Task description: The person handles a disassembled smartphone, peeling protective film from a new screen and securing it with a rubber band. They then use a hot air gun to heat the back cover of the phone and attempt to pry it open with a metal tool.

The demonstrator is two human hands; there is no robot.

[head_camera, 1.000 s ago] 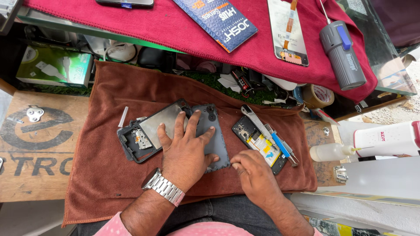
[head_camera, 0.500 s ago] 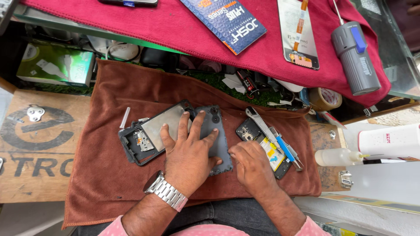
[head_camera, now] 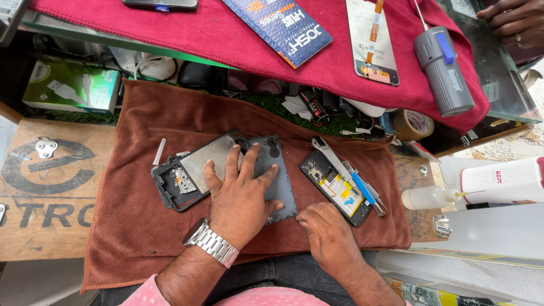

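A brown cloth (head_camera: 141, 226) covers most of the desk (head_camera: 51, 204) in the middle of the frame. Above it, along the top, a red cloth (head_camera: 226, 45) carries a blue box (head_camera: 286, 25), a flat screen part (head_camera: 371, 39) and a grey cylindrical tool (head_camera: 443, 71) at the upper right.

At centre, the left hand (head_camera: 241, 201) lies flat with its fingers (head_camera: 232, 164) spread apart, pressing down on a dark grey phone back cover (head_camera: 277, 175) that rests on the brown cloth. Just left of it, touching the hand's edge, lies an opened phone frame (head_camera: 187, 173).

The right hand (head_camera: 328, 235), lower centre right, has its fingers curled together at the cover's lower corner; whether they pinch anything cannot be told.

Right of centre lies a second opened phone (head_camera: 334, 190), with a utility knife (head_camera: 331, 156) and a blue-handled tool (head_camera: 362, 190) on it. A small clear bottle (head_camera: 430, 197) stands at the right.
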